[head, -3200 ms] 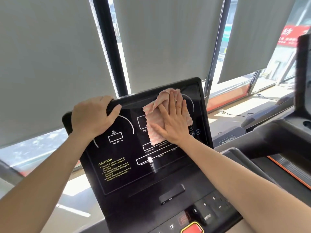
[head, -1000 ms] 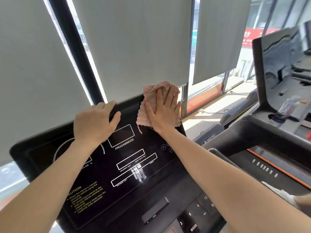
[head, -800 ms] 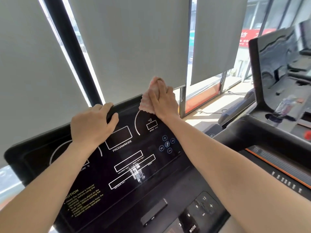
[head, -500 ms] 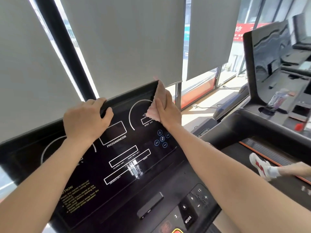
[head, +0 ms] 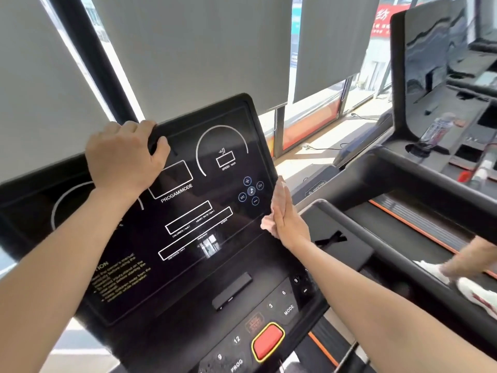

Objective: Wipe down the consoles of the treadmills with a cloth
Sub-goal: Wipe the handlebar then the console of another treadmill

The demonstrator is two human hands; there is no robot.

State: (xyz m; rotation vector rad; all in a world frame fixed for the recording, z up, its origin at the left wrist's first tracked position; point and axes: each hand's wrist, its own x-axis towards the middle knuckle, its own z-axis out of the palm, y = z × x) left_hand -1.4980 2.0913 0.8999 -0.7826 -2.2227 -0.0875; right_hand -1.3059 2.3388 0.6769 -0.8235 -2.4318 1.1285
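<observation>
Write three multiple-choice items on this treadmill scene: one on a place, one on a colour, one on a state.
1. Where is the cloth?
A. at the console's right edge
B. on the red button
C. on the floor

2. What colour is the big button at the bottom of the console?
A. green
B. red
C. blue

3. What is the left hand doing?
A. hanging free
B. pressing a button
C. gripping the console's top edge

Answers: 1 A, the right hand presses the pink cloth against the right side of the panel; 2 B, it is red with a yellow rim; 3 C, the fingers curl over the top rim.
</observation>
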